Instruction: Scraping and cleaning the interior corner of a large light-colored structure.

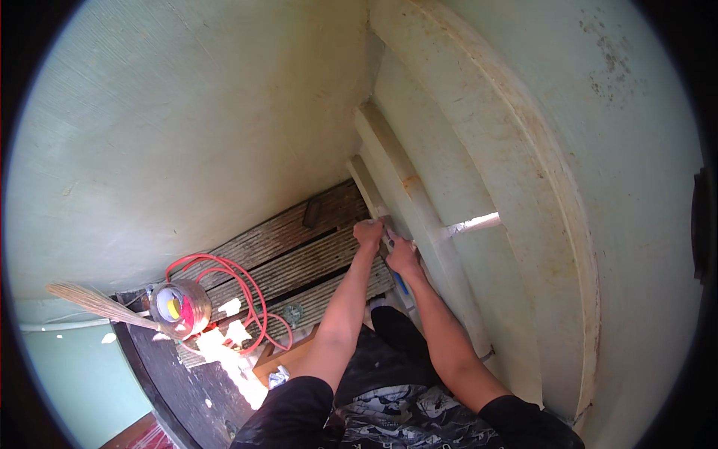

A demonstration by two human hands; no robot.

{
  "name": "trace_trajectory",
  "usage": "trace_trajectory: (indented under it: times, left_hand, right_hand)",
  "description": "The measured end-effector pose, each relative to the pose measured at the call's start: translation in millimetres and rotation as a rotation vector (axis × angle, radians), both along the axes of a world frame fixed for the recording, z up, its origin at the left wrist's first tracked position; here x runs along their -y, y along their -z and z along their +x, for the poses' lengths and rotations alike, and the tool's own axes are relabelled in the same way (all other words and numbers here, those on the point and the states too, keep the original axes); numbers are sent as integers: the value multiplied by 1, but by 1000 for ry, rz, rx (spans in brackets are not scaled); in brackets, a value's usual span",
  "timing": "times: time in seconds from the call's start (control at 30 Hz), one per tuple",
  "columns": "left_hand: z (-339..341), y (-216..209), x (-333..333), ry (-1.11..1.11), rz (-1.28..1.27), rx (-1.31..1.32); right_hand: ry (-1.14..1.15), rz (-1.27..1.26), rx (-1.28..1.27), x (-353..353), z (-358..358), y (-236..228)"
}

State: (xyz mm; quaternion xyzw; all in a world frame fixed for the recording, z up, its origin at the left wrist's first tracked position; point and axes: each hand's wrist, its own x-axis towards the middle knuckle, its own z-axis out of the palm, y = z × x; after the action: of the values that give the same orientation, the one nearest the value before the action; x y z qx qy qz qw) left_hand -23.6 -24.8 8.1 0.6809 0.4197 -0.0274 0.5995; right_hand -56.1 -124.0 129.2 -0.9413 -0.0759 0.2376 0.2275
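My left hand (368,233) is closed, its fingers against the lower pale ledge (364,183) along the wall. Just right of it and slightly nearer, my right hand (404,256) is closed too. Between the hands shows the end of a small, light object (389,236), too small to name. Beneath my right hand a blue strip (402,284) shows; whether the hand holds it I cannot tell. A thicker pale ledge (393,150) with a rusty stain runs above and to the right of the hands.
Dark ribbed boards (299,247) with gaps form the floor. At left lie a coiled red hose (262,303), a clear tub (200,308) with coloured items and a straw broom (93,299). A brown wooden piece (288,358) lies by my left arm. A curved rib (523,112) crosses the right wall.
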Motion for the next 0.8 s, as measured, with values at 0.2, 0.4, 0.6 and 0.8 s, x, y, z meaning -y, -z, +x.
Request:
trace_trajectory:
  times: [0.2, 0.4, 0.6, 0.8]
  left_hand:
    - [-13, -10, -2, -38, -59, -8]
    - [18, -13, -30, -107, 53, -2]
    - [13, -25, -12, -57, 202, 100]
    - [16, -23, -25, -81, 224, 57]
  right_hand:
    - [2, -90, -9, -3, -8, 4]
    - [8, -71, -35, -34, 15, -13]
    - [-53, -130, 103, -11, 17, 26]
    - [0, -145, 3, -30, 15, 10]
